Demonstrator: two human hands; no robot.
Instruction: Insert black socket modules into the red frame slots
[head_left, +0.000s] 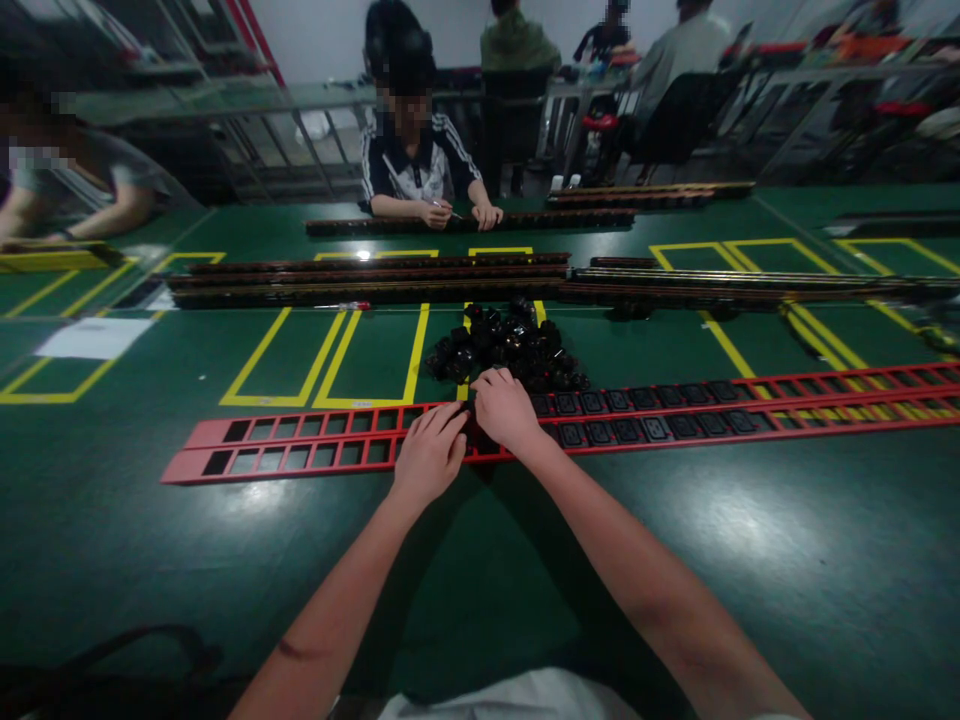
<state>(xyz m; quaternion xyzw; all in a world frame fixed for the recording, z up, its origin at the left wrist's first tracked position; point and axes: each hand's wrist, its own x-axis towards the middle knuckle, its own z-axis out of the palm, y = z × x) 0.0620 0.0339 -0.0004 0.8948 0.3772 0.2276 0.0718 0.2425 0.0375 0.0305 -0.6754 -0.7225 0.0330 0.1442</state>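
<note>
We are holding our left hand (432,452) and right hand (507,408) half-curled over red rails (187,467) on the desk (225,570), their grip hidden, black sockets (656,429) filling slots toward three o'clock, mostly bare slots (298,458) remaining toward nine and farthest three, a loose pile (517,350) lying at twelve

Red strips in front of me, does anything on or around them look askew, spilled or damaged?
Nothing clearly stands out. The red strips lie side by side, their black sockets in neat rows. The loose pile beyond is jumbled but mostly heaped together. Fine damage would be too small to see.
</note>
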